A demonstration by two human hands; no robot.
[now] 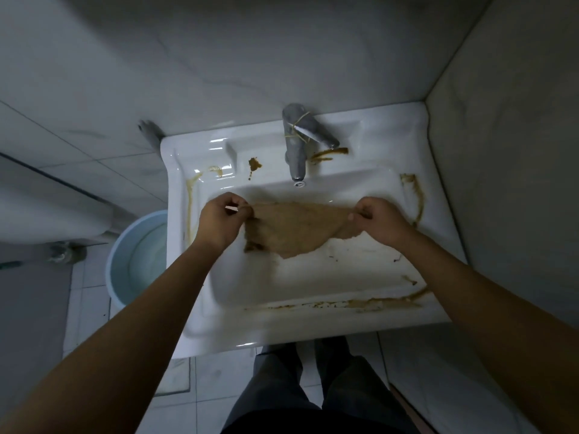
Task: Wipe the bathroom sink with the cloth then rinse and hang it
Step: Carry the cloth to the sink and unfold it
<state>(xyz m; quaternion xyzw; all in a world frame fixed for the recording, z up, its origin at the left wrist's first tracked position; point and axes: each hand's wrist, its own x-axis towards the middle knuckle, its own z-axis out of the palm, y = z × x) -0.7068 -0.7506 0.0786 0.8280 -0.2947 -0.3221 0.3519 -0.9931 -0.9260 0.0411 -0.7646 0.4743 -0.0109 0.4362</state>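
A brown, dirty cloth (pixel 297 228) hangs stretched over the basin of the white sink (pixel 445 233). My left hand (pixel 221 222) pinches its left corner and my right hand (pixel 380 220) pinches its right corner. The cloth sags between them, its lower edge near the basin floor. Brown smears run along the sink's left rim, right rim and front ledge, with blotches on the back ledge. A grey tap (pixel 296 145) with a yellowish band wound around it stands at the back, its spout over the basin.
A pale blue bucket (pixel 125 255) holding water stands on the tiled floor left of the sink. A tiled wall rises behind the sink and another close on the right. My legs (pixel 313 386) are below the sink's front edge.
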